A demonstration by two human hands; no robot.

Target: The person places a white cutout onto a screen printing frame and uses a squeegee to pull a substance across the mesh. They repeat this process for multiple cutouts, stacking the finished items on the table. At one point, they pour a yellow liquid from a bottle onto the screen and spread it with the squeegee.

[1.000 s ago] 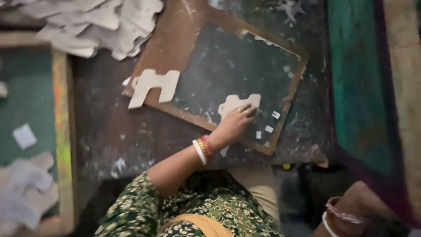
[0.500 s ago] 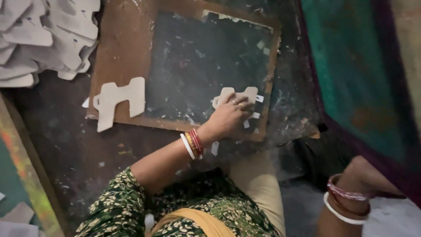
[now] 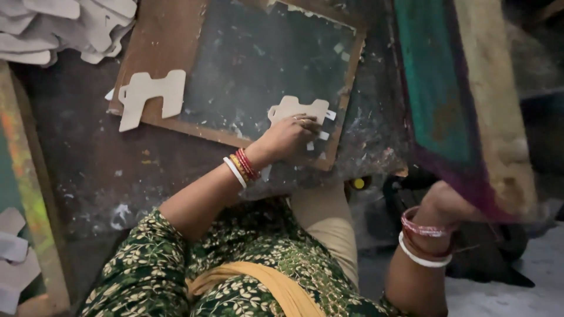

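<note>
Pale card cutouts heaped upper left; one loose cutout on the brown board's left margin. Left hand, fingers bent and pressed flat on a second card cutout near the dark pad's right edge. Right hand at the teal frame's lower edge; grip cannot be told.

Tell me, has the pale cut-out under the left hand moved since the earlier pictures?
No. The cut-out stays near the lower right corner of the dark board, under the left hand; only the camera shifted.
</note>
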